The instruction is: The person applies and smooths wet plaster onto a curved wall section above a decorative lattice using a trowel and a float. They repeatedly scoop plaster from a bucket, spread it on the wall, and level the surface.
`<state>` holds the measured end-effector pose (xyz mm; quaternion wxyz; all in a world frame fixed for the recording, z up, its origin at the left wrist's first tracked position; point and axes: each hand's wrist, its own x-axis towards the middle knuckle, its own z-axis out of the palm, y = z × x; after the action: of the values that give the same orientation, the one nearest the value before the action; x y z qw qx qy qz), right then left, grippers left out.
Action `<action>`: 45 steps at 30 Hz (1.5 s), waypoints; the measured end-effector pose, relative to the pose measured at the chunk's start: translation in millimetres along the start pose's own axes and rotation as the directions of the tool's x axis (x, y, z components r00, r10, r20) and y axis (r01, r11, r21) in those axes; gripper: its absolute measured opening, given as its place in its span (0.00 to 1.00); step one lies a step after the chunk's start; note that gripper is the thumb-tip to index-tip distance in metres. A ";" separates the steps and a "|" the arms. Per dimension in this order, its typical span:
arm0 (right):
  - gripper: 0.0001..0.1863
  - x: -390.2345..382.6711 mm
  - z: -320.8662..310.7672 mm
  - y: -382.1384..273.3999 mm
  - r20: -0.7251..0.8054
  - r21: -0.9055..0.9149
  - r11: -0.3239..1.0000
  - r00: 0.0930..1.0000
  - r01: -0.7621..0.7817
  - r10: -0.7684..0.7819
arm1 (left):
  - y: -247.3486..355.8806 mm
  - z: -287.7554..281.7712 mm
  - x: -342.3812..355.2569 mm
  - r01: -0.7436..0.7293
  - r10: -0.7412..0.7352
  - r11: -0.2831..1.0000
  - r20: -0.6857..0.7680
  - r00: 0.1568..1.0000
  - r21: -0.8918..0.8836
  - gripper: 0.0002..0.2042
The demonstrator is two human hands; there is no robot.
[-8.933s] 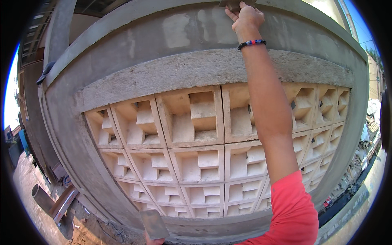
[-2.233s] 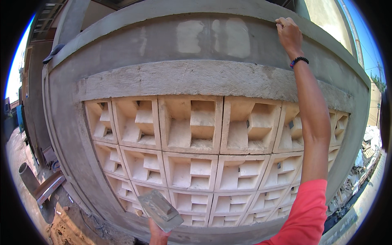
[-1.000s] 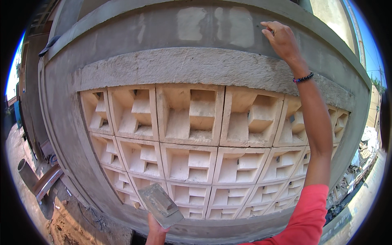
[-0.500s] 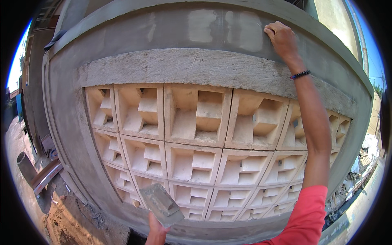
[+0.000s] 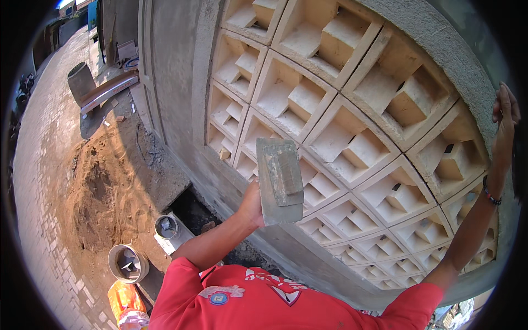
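My left hand grips the edge of a small rectangular mortar board, grey with cement. A thicker, slab-like grey patch sits on the board's face. The board is held up in front of the wall of pale ventilation blocks. Far to the right, my right hand is raised beside the rough grey band bordering the blocks. Its fingers are curled in, and whatever they may hold is hidden. A dark beaded bracelet circles that wrist.
At the lower left stand two buckets, a larger one and a smaller one, with things inside. A sand heap lies beyond them. A grey cylinder and a long board stand farther back. A dark trench runs along the wall's foot.
My view has swung left and down, bringing the buckets and my red shirt into sight. The right hand now appears at the far right, beside the rough band. My left hand still holds the mortar board.
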<state>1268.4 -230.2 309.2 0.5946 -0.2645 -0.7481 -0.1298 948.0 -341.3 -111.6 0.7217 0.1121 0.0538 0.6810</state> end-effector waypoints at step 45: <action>0.36 132.6 -14.2 -42.0 -0.458 -0.803 0.574 0.781 -0.158 -0.425 | -2.1 1.5 -8.5 -0.008 0.004 0.995 0.038 0.999 0.103 0.16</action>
<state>1236.6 -240.2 445.0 0.6013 -0.3870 -0.3903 -0.5799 949.8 -350.0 -111.2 0.7138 0.1620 0.0749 0.6772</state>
